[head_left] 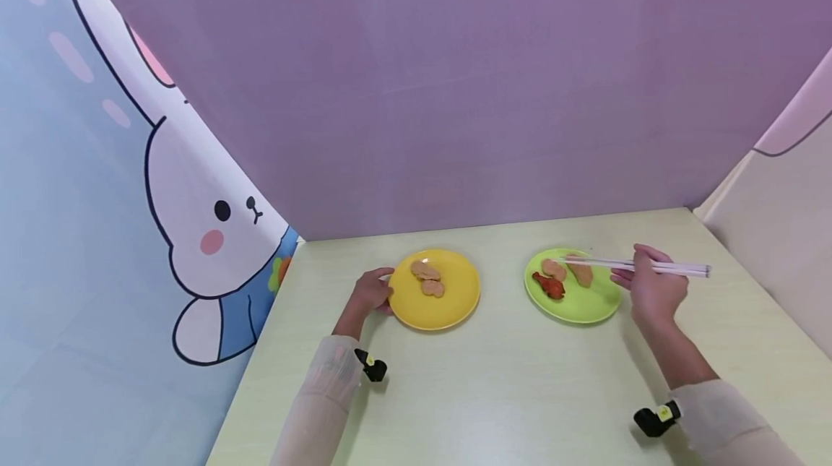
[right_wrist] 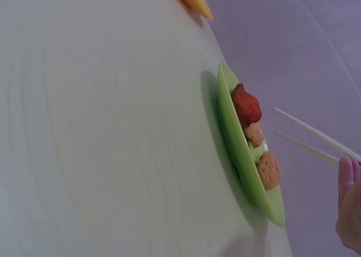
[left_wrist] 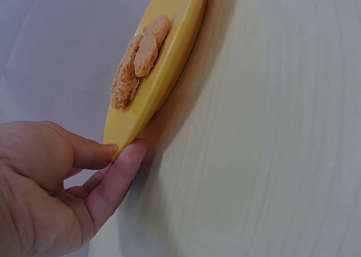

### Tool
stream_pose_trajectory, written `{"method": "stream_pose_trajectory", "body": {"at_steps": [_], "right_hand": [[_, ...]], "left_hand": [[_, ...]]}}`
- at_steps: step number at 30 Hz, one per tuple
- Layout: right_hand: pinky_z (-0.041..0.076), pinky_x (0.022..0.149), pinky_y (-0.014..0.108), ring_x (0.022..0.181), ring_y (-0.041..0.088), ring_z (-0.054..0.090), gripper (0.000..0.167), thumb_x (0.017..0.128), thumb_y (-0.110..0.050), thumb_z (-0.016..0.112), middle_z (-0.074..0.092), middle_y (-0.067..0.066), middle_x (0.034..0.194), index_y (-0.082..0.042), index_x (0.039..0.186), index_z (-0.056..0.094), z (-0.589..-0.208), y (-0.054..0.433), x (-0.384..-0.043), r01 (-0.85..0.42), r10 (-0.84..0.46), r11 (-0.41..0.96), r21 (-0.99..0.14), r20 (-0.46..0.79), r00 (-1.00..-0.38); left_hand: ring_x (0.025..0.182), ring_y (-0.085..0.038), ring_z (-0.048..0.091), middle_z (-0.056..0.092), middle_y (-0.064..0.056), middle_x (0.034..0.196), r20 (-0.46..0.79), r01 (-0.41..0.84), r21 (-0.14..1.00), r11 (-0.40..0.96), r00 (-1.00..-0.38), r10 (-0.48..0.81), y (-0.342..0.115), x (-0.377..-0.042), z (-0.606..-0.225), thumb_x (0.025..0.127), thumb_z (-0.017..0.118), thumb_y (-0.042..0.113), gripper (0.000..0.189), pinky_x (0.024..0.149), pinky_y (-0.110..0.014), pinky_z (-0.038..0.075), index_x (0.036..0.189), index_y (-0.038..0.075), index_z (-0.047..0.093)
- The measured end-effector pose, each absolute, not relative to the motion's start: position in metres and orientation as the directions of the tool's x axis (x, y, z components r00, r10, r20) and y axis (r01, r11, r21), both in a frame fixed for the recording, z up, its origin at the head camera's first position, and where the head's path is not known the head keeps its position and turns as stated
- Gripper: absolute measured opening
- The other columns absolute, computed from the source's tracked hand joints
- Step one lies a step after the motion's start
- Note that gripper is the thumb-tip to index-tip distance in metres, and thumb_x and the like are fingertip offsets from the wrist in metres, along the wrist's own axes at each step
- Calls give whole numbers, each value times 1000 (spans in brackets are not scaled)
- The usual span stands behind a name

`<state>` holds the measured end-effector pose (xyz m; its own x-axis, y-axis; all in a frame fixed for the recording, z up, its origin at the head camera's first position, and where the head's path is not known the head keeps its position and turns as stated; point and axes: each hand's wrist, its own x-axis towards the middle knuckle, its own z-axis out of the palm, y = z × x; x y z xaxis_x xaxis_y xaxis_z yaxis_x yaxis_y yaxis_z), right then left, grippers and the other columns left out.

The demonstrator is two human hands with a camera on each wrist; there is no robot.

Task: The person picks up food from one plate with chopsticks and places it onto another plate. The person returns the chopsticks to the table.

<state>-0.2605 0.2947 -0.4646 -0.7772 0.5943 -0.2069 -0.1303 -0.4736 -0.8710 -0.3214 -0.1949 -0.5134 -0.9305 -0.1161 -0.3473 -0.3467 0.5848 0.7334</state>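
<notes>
My left hand (head_left: 373,291) pinches the rim of a yellow plate (head_left: 458,303) between thumb and fingers. Two pieces of fried-looking food (left_wrist: 125,73) lie touching on that plate. In my right hand (head_left: 655,289) is a pair of light chopsticks (head_left: 672,267), their tips above a green plate (head_left: 588,307). The right wrist view shows the chopstick tips apart, with nothing between them. On the green plate sit a red-brown drumstick (head_left: 549,285), a round tan piece (head_left: 554,269) and a longer tan piece (head_left: 580,272).
Both plates stand side by side on a pale wood-grain table (head_left: 481,394). A purple cloth (head_left: 468,90) hangs behind the far edge. To the left is a blue cloth with a rabbit drawing (head_left: 201,235). Small black cameras are strapped at both wrists.
</notes>
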Motion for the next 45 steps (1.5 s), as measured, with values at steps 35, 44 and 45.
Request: {"method": "stream_pose_trajectory", "body": {"at_steps": [35,44,45], "right_hand": [[63,55,30,60,19,75,20,100,-22,64,74,1,72,-10,115,71,-476,199,-272,-25,421,-277,-960,-98,-902],[64,58,31,59,15,74,21,100,-25,64,74,-3,70,-12,115,71,-480,182,-272,-18,386,-198,-980,-61,-920],[64,57,31,58,14,74,20,100,-24,64,74,-3,70,-11,115,71,-480,180,-272,-28,386,-198,-980,-52,-921]], "left_hand": [[64,-14,70,65,-19,132,-340,-341,705,622,-932,-126,-195,-322,-510,98,59,5,52,54,-27,62,148,19,55],[63,-13,69,66,-18,131,-339,-341,702,625,-932,-128,-193,-322,-509,97,60,4,53,54,-26,62,148,19,55],[63,-13,69,66,-19,130,-335,-337,701,628,-934,-126,-194,-321,-509,97,60,4,53,54,-26,62,148,18,55]]}}
